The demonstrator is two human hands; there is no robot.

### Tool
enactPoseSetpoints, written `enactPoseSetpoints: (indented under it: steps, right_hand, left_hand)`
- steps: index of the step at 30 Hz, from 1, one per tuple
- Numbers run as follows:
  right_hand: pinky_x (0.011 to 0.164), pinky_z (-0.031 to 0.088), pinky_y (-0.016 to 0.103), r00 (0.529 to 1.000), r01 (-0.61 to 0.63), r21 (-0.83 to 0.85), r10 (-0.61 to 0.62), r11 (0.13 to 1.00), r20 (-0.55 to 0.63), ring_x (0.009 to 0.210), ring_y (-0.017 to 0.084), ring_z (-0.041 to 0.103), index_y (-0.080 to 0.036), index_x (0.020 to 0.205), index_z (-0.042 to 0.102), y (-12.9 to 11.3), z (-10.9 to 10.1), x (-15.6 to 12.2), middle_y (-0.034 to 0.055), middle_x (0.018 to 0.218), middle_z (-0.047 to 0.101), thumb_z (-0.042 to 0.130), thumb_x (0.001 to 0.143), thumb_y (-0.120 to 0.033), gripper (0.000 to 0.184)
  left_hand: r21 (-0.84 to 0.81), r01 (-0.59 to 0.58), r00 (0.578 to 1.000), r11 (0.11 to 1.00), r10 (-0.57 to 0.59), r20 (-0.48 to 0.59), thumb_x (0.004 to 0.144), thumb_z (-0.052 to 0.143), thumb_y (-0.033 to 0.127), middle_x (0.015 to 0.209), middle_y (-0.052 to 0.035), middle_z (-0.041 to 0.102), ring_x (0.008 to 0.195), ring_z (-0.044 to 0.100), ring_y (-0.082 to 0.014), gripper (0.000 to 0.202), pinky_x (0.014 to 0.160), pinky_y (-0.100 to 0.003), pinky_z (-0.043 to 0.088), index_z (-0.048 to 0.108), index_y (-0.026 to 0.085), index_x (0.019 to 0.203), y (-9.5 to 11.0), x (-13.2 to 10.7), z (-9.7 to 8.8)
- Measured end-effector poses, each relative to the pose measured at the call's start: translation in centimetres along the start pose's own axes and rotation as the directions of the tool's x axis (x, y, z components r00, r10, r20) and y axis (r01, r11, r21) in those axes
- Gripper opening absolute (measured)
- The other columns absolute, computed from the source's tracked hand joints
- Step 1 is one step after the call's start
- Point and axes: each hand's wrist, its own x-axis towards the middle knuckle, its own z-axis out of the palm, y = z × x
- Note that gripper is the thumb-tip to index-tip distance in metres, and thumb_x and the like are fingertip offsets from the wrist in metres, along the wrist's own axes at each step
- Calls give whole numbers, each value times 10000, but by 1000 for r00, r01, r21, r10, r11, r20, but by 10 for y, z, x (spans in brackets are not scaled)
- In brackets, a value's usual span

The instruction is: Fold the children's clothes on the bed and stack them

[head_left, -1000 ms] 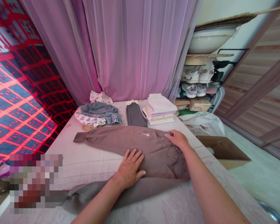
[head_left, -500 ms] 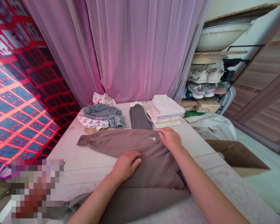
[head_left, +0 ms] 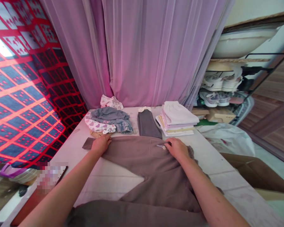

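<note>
A pair of brown pants (head_left: 156, 183) lies spread across the table, its legs parted and a cuff at the far left. An embroidered pocket shows on the upper leg. My left hand (head_left: 101, 144) is closed on the far edge of that leg, close to the cuff. By the pocket, my right hand (head_left: 177, 148) pinches the same far edge with thumb and fingers. The waist end lies partly under my right forearm.
Behind the pants are a pile of clothes (head_left: 111, 118), folded dark grey pants (head_left: 146, 123) and a stack of folded light clothes (head_left: 178, 113). An open cardboard box (head_left: 255, 170) and a shoe rack (head_left: 236, 60) stand right of the table (head_left: 224, 167).
My left hand has moved left and away from me, from the middle of the pants to the leg near the cuff. My right hand remains near the pocket. The view has shifted slightly.
</note>
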Motion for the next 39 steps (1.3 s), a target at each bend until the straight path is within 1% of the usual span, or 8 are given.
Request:
enactPoseSetpoints:
  steps: [5, 12, 15, 17, 20, 22, 28, 39]
  right_hand:
    - [798, 418, 314, 987, -128, 35, 131, 991, -90, 972, 229, 581, -229, 1044, 629, -3, 8, 1, 82, 1021, 675, 414, 924, -312, 260]
    - [852, 420, 347, 984, -107, 1, 106, 994, -142, 995, 259, 557, -144, 1195, 556, -7, 28, 1, 136, 1084, 644, 416, 907, -237, 334]
    - [903, 410, 347, 979, -33, 51, 42, 998, -198, 1025, 246, 551, -161, 1126, 597, -12, 20, -6, 125, 1112, 638, 396, 904, -209, 304]
    - [965, 384, 341, 969, 120, 77, -99, 990, -228, 1075, 228, 541, -185, 1090, 628, -21, 15, -13, 108, 1146, 636, 362, 921, -213, 317]
    - [1049, 329, 350, 923, 371, 94, -356, 924, -145, 1209, 212, 481, -222, 1200, 608, -39, 16, -23, 75, 1278, 594, 361, 944, -305, 365]
    - [1089, 283, 409, 909, 417, 83, -415, 905, -41, 1309, 228, 398, -243, 1309, 537, -47, 24, -26, 67, 1409, 494, 389, 936, -387, 427]
    - [1127, 176, 512, 932, 349, 28, -351, 937, 88, 1402, 236, 268, -271, 1400, 438, -50, 43, -28, 67, 1535, 308, 353, 935, -443, 503]
    - [1144, 132, 513, 883, 392, 92, -402, 915, 240, 1431, 239, 201, -256, 1465, 330, -85, 28, -55, 64, 1557, 243, 291, 948, -470, 561]
  left_hand:
    - [9, 113, 987, 994, -112, -115, 964, 246, 340, 1139, -138, 620, 962, 635, -269, 366, 773, -383, 493, 544, 183, 1107, 8, -2, -4]
    - [-74, 110, 972, 991, -123, -199, 911, 360, 250, 1208, -128, 571, 1027, 606, -271, 245, 818, -375, 488, 529, 180, 1073, 17, -5, 14]
    - [-143, 51, 956, 988, -90, -281, 894, 384, 236, 1265, -118, 546, 1083, 577, -246, 247, 919, -362, 456, 533, 191, 1086, 18, -17, 25]
    - [-159, -49, 958, 986, 1, -286, 911, 366, 260, 1276, -105, 559, 1137, 550, -232, 255, 991, -362, 415, 562, 205, 1066, 20, -27, 30]
    - [-131, -194, 967, 972, 167, -194, 939, 348, 372, 1363, -93, 532, 1298, 431, -258, 363, 1103, -446, 293, 572, 211, 1174, 24, -37, 37]
    - [-98, -180, 979, 979, 169, -115, 933, 354, 460, 1472, -97, 422, 1380, 317, -302, 492, 1121, -537, 214, 481, 205, 1335, 26, -38, 41]
    - [-48, -123, 992, 991, 121, -37, 928, 319, 540, 1550, -87, 277, 1425, 219, -303, 607, 1124, -561, 155, 337, 242, 1457, 24, -30, 46]
    - [-56, -111, 994, 992, 110, -30, 887, 313, 644, 1557, -80, 261, 1426, 202, -309, 700, 1130, -564, 118, 326, 242, 1459, 26, -30, 47]
